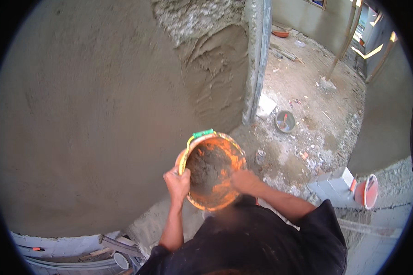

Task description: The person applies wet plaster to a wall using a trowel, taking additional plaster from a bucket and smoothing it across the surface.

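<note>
a: left hand (177,182) closed on the yellow handle (184,160); right hand (247,182) blurred at the right of the bucket (198,205), grip can't be told.
b: bucket's where?
a: before the black shirt (252,238), near the plastered wall (101,128), mortar (205,167) inside.
b: risk?
a: tipping, spilling, should the handle swivel under lopsided load.

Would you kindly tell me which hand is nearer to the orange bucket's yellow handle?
Left. The left hand is at the lower visible end of the yellow handle; the right hand is across the orange bucket, at its right side, away from the handle.
</note>
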The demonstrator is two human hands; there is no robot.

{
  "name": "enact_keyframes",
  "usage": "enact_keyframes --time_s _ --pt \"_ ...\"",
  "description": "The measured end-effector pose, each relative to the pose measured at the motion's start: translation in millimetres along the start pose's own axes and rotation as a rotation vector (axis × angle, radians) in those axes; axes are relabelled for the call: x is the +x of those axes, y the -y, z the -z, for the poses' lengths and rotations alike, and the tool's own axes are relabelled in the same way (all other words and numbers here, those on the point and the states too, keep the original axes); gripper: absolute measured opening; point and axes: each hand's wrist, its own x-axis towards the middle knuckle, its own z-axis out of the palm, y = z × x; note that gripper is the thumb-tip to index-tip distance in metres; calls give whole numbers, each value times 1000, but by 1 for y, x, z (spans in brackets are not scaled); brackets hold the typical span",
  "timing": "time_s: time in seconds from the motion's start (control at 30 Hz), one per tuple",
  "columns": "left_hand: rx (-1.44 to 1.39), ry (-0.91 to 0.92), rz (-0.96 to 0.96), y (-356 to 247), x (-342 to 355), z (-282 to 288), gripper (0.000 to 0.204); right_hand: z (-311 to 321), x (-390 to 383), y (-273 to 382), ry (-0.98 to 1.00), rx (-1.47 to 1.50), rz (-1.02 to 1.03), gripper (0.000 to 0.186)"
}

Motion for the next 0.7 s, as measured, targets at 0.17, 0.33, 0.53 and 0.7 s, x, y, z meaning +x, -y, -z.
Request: enact_keyframes --time_s 0.17,0.33,0.53,0.7 --pt "-52 146 -248 -18 -16 32 21 -51 -9 -9 125 119 -41 48" --pt "-110 237 -292 -26 1 84 17 -29 -79 82 -83 216 173 44" --pt "-79 285 -424 -23 -10 122 19 -23 -65 134 -121 92 -28 29" --pt "-137 190 -333 -30 -6 138 21 4 -95 113 -160 -29 99 24"
